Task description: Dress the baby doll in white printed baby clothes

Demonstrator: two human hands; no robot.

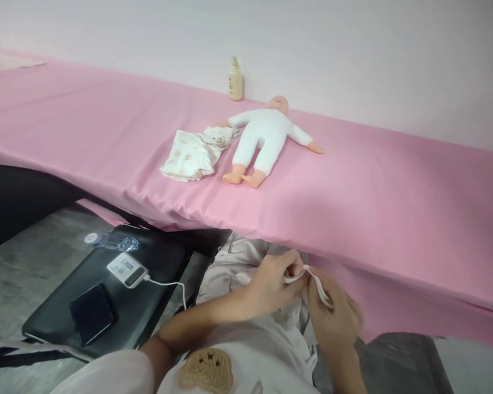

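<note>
Both hands pinch a white cord at the near edge of the pink-covered table; doll not yet handled.

On the black stool at left lie a dark phone (92, 313) and a power bank (127, 269). Centre: folded baby garment (191, 156) and white-suited doll (263, 139) rest untouched on the pink table cover (394, 191), bottle (235, 80) behind. Left hand (273, 284) and right hand (332, 317) are closed on the white cord (317, 284) over the lap. Judged preparatory work only.
</note>
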